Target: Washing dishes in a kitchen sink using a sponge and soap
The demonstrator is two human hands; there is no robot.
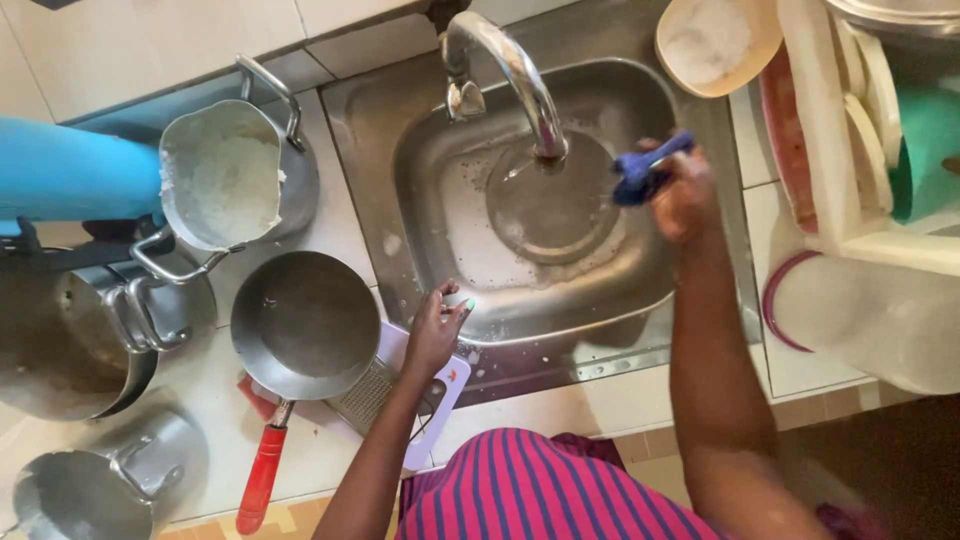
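My right hand [685,195] is closed around a blue scrubbing cloth [645,170] and holds it over the right side of the steel sink [440,210]. A curved chrome tap [515,70] arches over the sink's round drain. At the sink's front left corner, my left hand [435,330] rests with fingers apart on the rim, right above a white grater [385,390] that lies on the counter. The left hand holds nothing.
A red-handled frying pan [305,325] sits left of the sink. Behind it stands a steel pot with white residue [230,180]. More steel pots [80,340] crowd the left counter. At right is a dish rack [850,130] with plates and a beige bowl [715,40].
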